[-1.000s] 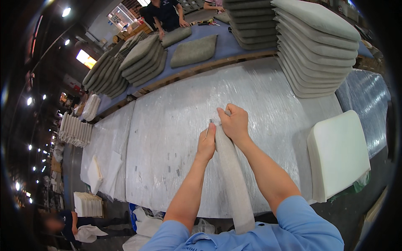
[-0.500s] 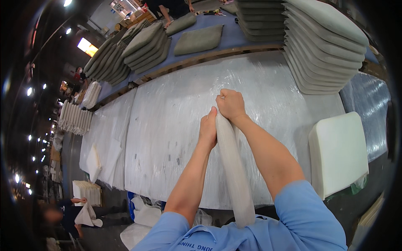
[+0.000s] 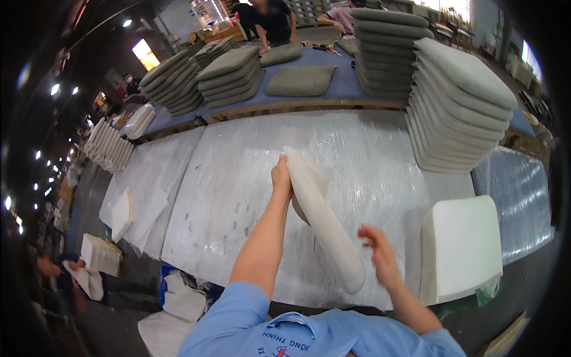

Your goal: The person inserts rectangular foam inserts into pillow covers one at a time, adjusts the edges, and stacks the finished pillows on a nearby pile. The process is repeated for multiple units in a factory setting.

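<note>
Cushion [image 3: 326, 225], pale grey: in front of you, on edge and slanting, over the middle of the plastic-covered table [image 3: 226, 190]. Its upper end points away from you, its rounded lower end toward your right. Can't tell whether the lower end touches the table.

Your left hand [image 3: 282, 177] is clamped on the cushion's upper end, thumb up top. Your right hand [image 3: 380, 256] is off it: fingers apart, holding nothing, just beside the lower end, slightly blurred.

On your right, near edge: stack of white pads [image 3: 467, 247], with some green plastic [image 3: 488, 294] under its corner. Beyond that, tall stack of light grey cushions [image 3: 461, 104] at your table's far right corner.

Across from you, the blue table [image 3: 346, 83] carries a dark grey-green stack [image 3: 388, 56], one flat grey-green cushion [image 3: 300, 81] by itself, and a lower pile [image 3: 229, 77] left of it. A co-worker [image 3: 275, 25] stands behind it, hand near another cushion [image 3: 281, 55].

Far left of your table: white pad [image 3: 122, 215], tilted. Lower left, a second person [image 3: 59, 265] holds a white piece [image 3: 86, 279].
</note>
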### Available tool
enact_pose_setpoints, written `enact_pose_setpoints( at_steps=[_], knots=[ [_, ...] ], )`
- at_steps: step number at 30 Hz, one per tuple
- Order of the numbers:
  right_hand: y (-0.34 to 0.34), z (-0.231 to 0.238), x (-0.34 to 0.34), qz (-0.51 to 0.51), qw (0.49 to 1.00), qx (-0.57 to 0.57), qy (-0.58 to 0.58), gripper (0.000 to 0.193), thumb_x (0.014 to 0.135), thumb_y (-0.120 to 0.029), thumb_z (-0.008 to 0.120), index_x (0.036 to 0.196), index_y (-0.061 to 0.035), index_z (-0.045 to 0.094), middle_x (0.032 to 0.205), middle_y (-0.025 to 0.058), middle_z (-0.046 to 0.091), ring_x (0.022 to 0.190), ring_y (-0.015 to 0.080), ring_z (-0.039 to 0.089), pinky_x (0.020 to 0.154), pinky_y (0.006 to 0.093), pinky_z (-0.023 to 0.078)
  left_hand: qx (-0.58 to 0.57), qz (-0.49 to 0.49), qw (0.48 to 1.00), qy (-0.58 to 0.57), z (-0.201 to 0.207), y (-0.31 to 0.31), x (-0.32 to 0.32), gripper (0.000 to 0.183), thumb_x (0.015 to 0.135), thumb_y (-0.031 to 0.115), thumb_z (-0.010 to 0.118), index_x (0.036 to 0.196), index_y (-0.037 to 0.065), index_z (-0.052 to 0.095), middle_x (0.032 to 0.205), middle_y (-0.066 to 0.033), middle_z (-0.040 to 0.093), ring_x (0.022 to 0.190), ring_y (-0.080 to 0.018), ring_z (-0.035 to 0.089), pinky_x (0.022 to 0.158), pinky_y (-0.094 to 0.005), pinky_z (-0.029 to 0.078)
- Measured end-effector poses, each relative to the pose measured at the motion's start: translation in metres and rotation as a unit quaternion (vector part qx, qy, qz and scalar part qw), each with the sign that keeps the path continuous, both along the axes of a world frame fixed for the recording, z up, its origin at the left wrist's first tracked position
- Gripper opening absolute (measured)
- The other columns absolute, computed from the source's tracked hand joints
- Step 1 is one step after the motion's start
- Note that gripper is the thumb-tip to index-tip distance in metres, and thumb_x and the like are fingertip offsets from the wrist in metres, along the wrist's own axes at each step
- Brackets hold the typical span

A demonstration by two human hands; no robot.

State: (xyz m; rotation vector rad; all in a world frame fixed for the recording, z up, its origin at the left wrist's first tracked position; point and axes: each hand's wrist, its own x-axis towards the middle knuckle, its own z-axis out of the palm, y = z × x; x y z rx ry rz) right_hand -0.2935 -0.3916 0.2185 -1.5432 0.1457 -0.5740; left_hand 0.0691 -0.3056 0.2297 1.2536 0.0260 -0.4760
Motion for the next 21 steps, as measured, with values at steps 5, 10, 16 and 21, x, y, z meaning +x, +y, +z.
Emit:
enact_pose_setpoints(
  at_steps=[5, 10, 16, 21],
  knots=[
    [0.064, 0.034, -0.022, -0.067, 0.980, -0.178, 0.062, 0.101, 0.082, -0.030, 0.087, 0.157, 0.0029, 0.027, 0.148, 0.0265, 0.048, 0.138, 0.0387, 0.051, 0.115, 0.0468, 0.040, 0.140, 0.041, 0.986, -0.078, 0.001, 0.027, 0.026, 0.069, 0.107, 0.053, 0.046, 0.141, -0.007, 0.050, 0.133, -0.0220, 0.062, 0.119, -0.0337, 0.062, 0.102, -0.0448, 0.050],
    [0.073, 0.027, -0.004, -0.051, 0.984, -0.164, 0.048, 0.103, 0.083, -0.027, 0.087, 0.158, 0.0045, 0.023, 0.157, 0.0309, 0.036, 0.147, 0.0437, 0.038, 0.121, 0.0476, 0.031, 0.046, -0.010, 0.997, -0.065, -0.015, 0.027, -0.079, 0.086, 0.106, 0.066, 0.038, 0.166, 0.007, 0.018, 0.166, -0.0209, 0.029, 0.149, -0.0330, 0.034, 0.119, -0.0433, 0.034],
    [0.083, 0.034, 0.028, 0.001, 0.981, -0.184, -0.064, 0.085, 0.099, -0.040, 0.065, 0.159, 0.0053, 0.026, 0.162, 0.0312, 0.029, 0.153, 0.0442, 0.028, 0.125, 0.0498, 0.024, -0.059, -0.128, 0.984, -0.113, 0.027, 0.098, -0.223, 0.073, 0.113, 0.051, 0.027, 0.168, 0.009, 0.006, 0.174, -0.0163, 0.007, 0.160, -0.0305, 0.010, 0.129, -0.0395, 0.012],
    [0.091, 0.058, 0.071, 0.058, 0.964, -0.221, -0.134, 0.059, 0.106, -0.034, 0.048, 0.152, 0.0031, 0.046, 0.164, 0.0231, 0.035, 0.155, 0.0450, 0.024, 0.126, 0.0495, 0.021, -0.041, -0.154, 0.974, -0.162, 0.033, 0.135, -0.222, 0.068, 0.115, 0.045, 0.025, 0.168, 0.005, 0.007, 0.175, -0.0139, 0.009, 0.160, -0.0256, 0.012, 0.129, -0.0369, 0.013]
  ],
)
